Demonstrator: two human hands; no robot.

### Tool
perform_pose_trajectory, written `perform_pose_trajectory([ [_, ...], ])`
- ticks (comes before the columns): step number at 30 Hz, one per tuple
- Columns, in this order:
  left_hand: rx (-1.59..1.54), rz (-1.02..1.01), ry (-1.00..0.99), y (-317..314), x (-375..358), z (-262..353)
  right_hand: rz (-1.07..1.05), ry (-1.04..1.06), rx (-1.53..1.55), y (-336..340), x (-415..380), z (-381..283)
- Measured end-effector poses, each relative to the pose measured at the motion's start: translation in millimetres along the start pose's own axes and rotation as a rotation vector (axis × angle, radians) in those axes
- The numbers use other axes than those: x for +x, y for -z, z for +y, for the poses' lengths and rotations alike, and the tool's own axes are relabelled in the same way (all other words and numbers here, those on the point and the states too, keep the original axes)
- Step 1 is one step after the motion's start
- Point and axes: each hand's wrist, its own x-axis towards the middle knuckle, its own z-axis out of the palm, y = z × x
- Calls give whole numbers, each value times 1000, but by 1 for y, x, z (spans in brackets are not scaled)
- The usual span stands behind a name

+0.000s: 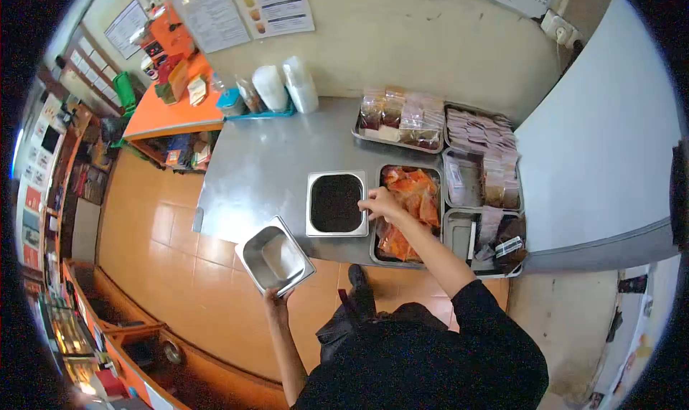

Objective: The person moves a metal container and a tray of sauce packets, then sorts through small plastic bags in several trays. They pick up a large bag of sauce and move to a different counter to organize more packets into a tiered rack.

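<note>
A square steel container (pixel 311 203) filled with something dark stands near the front edge of the steel table (pixel 265 148). At its right rim is my right hand (pixel 380 203), fingers closed; whether they pinch the rim or something small is too small to tell. My left hand (pixel 277 300) grips the lower edge of another steel container (pixel 276 256), tilted and empty inside, held just off the front edge of the table. Right of the dark-filled container, partly under my right forearm, lies a black tray (pixel 374 251) of orange packets (pixel 413 187).
Behind and right are trays of wrapped packets (pixel 402 116), a tray of pink packets (pixel 481 132) and bins (pixel 463 177). Plastic cups (pixel 300 87) stand by the wall. An orange counter (pixel 154 112) is at left, a pale upright panel (pixel 596 144) at right.
</note>
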Motion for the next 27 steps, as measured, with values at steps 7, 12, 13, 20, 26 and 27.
perform_pose_trajectory([
  [7, 225, -137, 91, -77, 102, 59, 54, -108, 51, 15, 60, -1],
  [12, 344, -124, 87, -89, 140, 74, 29, -77, 119, 26, 84, -1],
  [13, 352, -129, 94, -94, 142, 77, 14, -59, 116, 29, 86, -3],
  [20, 253, 310, 69, -112, 109, 80, 440, 379, -1031, 56, 27, -22],
  [26, 861, 362, 45, -92, 59, -19, 496, 445, -1305, 68, -8, 47],
  [27, 934, 140, 134, -92, 45, -36, 520, 491, -1251, 67, -9, 48],
])
